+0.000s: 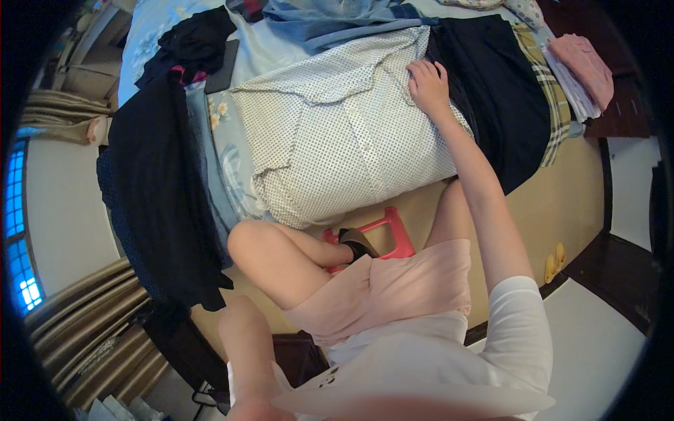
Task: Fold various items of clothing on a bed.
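A white button-up shirt (337, 140) with small dark dots lies spread over the near edge of the bed, its front facing up and its lower part hanging over the edge. Cloth on its upper part lies rumpled and loosely folded. My right hand (428, 85) rests on the shirt's upper right edge with its fingers spread, gripping nothing. Beside that hand, black trousers (502, 98) drape over the bed. My left arm (247, 344) is bent back at the lower left, and its hand does not show.
Dark garments (158, 168) hang off the bed at left, near a black flat device (222, 67). Jeans (337, 21) lie behind the shirt. Plaid cloth (544, 84) and a folded pink garment (583, 67) are at right. A red plastic stool (399, 235) stands below, by my foot.
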`<state>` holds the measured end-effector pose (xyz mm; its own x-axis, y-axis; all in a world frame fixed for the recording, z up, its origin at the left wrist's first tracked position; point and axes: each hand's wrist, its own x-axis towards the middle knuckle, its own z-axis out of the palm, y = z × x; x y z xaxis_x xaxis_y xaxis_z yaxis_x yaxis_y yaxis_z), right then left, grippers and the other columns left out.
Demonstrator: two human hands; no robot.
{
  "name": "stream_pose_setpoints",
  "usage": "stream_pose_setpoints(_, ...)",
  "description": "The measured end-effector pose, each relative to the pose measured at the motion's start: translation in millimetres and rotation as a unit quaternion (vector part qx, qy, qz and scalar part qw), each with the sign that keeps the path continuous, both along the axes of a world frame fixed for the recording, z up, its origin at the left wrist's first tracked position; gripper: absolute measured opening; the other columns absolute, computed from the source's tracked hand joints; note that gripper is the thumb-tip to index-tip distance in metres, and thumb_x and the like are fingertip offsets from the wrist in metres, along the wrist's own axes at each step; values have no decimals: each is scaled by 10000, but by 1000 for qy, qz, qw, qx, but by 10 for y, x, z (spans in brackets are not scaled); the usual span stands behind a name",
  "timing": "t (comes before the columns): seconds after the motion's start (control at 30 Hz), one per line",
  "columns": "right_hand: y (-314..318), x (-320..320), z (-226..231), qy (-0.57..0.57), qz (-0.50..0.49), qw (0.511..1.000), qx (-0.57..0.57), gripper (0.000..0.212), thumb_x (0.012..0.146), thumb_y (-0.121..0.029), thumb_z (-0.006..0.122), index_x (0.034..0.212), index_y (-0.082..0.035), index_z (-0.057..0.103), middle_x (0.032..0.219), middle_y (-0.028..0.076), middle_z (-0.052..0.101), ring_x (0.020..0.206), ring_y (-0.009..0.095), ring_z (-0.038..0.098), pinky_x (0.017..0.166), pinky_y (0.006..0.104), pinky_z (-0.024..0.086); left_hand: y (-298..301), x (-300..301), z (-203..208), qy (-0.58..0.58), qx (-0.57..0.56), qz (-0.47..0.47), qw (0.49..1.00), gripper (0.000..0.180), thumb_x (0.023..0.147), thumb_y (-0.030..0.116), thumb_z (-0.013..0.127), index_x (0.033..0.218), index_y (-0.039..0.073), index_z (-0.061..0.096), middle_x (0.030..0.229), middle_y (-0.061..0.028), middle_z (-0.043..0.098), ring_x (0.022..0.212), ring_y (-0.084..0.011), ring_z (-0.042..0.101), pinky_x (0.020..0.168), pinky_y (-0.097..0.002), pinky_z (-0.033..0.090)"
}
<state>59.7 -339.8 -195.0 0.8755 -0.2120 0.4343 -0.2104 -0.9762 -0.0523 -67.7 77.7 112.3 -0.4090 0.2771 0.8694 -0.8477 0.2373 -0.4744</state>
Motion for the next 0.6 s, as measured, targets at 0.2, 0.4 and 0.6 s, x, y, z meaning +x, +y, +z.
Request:
stream_pose_setpoints(0.2,-38,-17,-31,-14,0,999,-29,296,747,-180,491,1035,-121,521,1116,20,507,1098,166,418,969,379,239,-36,21,-651,220,129,151,955,405,785,418,433,916,66,585,759,-89,585,707,-192,548,630,-360,427)
stream_pose_setpoints(0.4,-47,171,271,1,-1,999,-43,357,727,-177,526,1080,-130,510,1175,56,457,1103,216,399,926,379,292,-375,1213,-1447,545,533,227,606,135,825,99,491,823,-20,556,828,-147,579,769,-267,557,682,-313,422)
stream_pose_setpoints(0.6,-399,580,396,3,-81,997,13,559,771,-290,575,1239,-81,350,1213,143,398,1096,295,392,894,410,325,-296,2872,-2433,493,550,398,545,274,834,185,455,1026,0,515,985,-198,536,920,-352,505,801,-390,391)
